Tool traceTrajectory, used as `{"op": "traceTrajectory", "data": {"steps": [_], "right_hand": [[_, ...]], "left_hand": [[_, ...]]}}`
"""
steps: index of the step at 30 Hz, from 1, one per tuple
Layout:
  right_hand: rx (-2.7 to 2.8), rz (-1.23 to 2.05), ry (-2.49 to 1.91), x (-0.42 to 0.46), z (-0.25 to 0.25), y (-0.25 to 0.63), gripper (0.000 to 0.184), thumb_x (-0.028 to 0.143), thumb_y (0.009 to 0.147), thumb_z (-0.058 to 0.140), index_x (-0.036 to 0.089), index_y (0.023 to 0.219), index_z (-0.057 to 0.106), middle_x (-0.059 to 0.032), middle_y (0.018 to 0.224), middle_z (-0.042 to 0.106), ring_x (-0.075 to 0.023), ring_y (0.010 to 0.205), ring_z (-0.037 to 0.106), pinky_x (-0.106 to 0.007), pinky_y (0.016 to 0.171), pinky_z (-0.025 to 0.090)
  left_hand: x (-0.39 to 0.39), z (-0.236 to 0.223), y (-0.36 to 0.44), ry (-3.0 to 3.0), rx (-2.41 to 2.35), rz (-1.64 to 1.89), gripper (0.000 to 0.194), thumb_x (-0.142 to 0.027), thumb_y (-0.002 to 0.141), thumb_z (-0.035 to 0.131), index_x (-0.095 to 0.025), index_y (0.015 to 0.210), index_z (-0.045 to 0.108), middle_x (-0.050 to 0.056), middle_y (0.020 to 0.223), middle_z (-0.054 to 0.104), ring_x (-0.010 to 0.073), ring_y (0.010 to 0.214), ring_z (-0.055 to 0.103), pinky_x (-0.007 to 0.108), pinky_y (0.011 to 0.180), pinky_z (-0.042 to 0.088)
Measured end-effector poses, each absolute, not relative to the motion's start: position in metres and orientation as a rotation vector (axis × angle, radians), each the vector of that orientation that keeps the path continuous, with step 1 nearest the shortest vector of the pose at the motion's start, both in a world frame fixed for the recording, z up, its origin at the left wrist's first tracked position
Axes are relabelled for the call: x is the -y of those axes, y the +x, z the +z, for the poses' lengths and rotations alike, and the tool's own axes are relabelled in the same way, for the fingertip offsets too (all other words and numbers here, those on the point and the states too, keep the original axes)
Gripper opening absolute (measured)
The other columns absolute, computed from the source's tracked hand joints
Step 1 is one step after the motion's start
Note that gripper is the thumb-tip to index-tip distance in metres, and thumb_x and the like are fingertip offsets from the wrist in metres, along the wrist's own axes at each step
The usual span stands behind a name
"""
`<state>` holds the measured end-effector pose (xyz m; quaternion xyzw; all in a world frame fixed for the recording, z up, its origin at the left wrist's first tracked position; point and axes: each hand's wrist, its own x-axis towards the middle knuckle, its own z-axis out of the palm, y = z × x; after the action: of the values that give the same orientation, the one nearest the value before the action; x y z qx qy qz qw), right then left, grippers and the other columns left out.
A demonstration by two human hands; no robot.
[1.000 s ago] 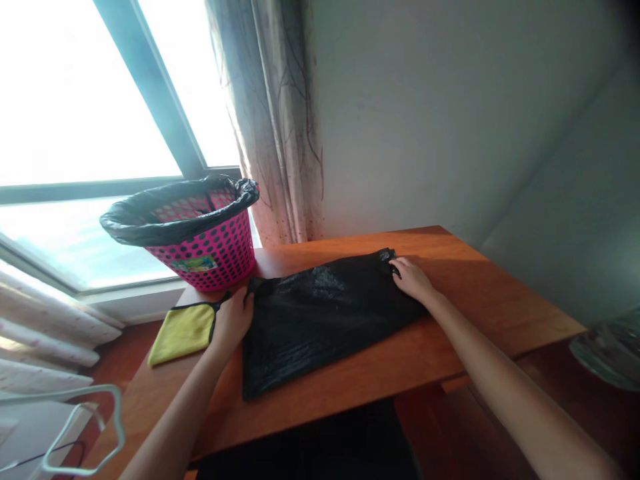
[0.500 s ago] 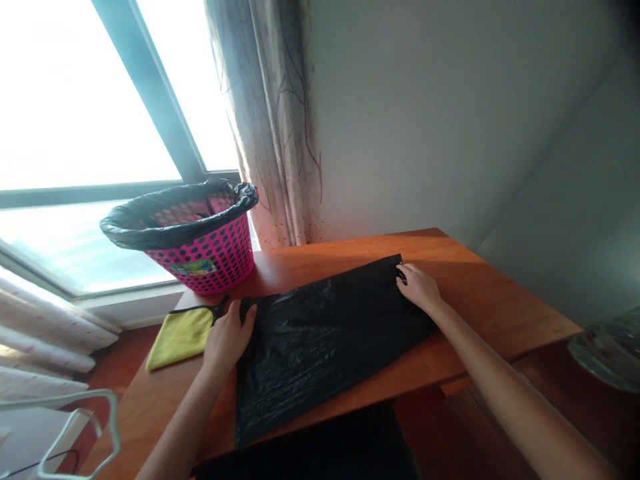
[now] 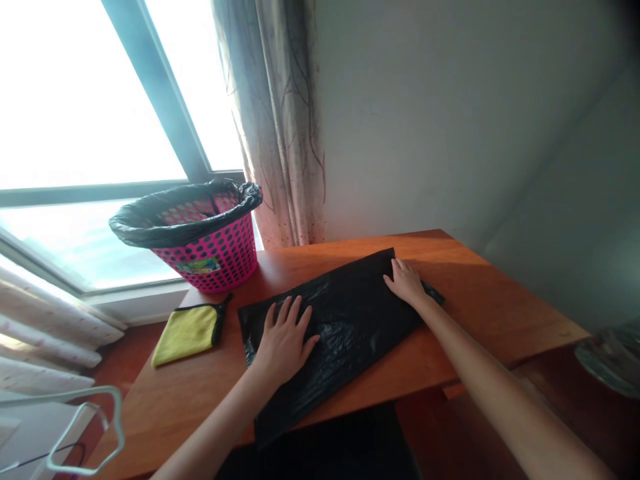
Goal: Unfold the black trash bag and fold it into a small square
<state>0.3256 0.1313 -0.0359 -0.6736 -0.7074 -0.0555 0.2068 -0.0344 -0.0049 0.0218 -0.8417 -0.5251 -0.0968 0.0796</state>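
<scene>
A black plastic bag (image 3: pixel 345 307) lies spread on the wooden table, its near left corner hanging past the front edge. My left hand (image 3: pixel 285 343) rests on the left part of the bag, palm down with the fingers spread. At the bag's right end lies my right hand (image 3: pixel 404 283), flat on the plastic, thumb apart from the fingers. Left of the bag is a folded yellow cloth (image 3: pixel 185 335) with a dark border and a loop.
A pink perforated basket (image 3: pixel 225 257) lined with a black bag stands at the table's back left, by the window. The wooden table (image 3: pixel 480 307) reaches the wall behind. A white metal frame (image 3: pixel 120 420) is at the lower left, a curtain (image 3: pixel 287 133) behind.
My left hand has moved right from the bag's left edge onto its surface, fingers now spread. The right hand has shifted slightly left, and the bag has turned a little.
</scene>
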Motion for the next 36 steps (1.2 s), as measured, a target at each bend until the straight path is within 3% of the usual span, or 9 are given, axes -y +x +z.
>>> {"op": "traceTrajectory", "data": {"steps": [7,11,14,19,29,36], "right_hand": [[2.029,-0.170,-1.819,-0.131,-0.030,0.315,0.048,0.034,0.093,0.046,0.016,0.138,0.048,-0.0182,0.151,0.039,-0.0358,0.141,0.032,-0.055,0.114,0.028],[2.217,-0.081,-1.722,-0.136,-0.014,0.295,0.048,0.030,0.095,0.043,0.016,0.140,0.049,-0.0159,0.152,0.040,-0.0312,0.142,0.033,-0.048,0.116,0.029],[2.333,-0.002,-1.684,-0.144,-0.009,0.276,0.048,0.038,0.097,0.041,0.020,0.141,0.049,-0.0120,0.152,0.042,-0.0296,0.142,0.033,-0.049,0.116,0.028],[2.420,0.135,-1.727,-0.155,-0.019,0.257,0.055,0.052,0.099,0.034,0.024,0.145,0.044,-0.0103,0.157,0.035,-0.0319,0.146,0.027,-0.059,0.115,0.023],[2.482,0.231,-1.753,-0.156,-0.030,0.256,0.072,0.065,0.096,0.019,0.024,0.154,0.030,-0.0069,0.164,0.019,-0.0269,0.151,0.012,-0.054,0.120,0.011],[2.462,0.260,-1.759,-0.148,-0.029,0.266,0.075,0.068,0.095,0.020,0.023,0.154,0.028,-0.0078,0.164,0.018,-0.0254,0.151,0.010,-0.051,0.121,0.008]], "left_hand": [[-0.020,0.024,-0.048,-2.519,1.625,-0.285,0.050,-0.043,0.095,0.047,-0.019,0.139,0.051,0.016,0.150,0.044,0.0342,0.140,0.036,0.054,0.114,0.025],[-0.059,0.028,-0.045,-2.538,1.679,-0.321,0.046,-0.037,0.095,0.047,-0.018,0.138,0.049,0.015,0.142,0.051,0.0316,0.131,0.047,0.046,0.106,0.037],[-0.078,0.021,-0.043,-2.567,1.705,-0.290,0.043,-0.034,0.096,0.046,-0.017,0.136,0.049,0.015,0.139,0.054,0.0301,0.126,0.050,0.043,0.101,0.040],[-0.078,0.006,-0.043,-2.536,1.643,-0.330,0.048,-0.035,0.099,0.041,-0.017,0.143,0.044,0.016,0.146,0.048,0.0307,0.133,0.044,0.047,0.106,0.036],[-0.068,-0.005,-0.056,-2.701,1.558,-0.191,0.059,-0.054,0.099,0.033,-0.025,0.151,0.036,0.010,0.159,0.032,0.0326,0.145,0.029,0.054,0.114,0.025],[-0.068,-0.010,-0.068,-2.743,1.564,-0.138,0.063,-0.059,0.098,0.032,-0.027,0.153,0.032,0.009,0.162,0.026,0.0333,0.148,0.023,0.057,0.116,0.020]]}}
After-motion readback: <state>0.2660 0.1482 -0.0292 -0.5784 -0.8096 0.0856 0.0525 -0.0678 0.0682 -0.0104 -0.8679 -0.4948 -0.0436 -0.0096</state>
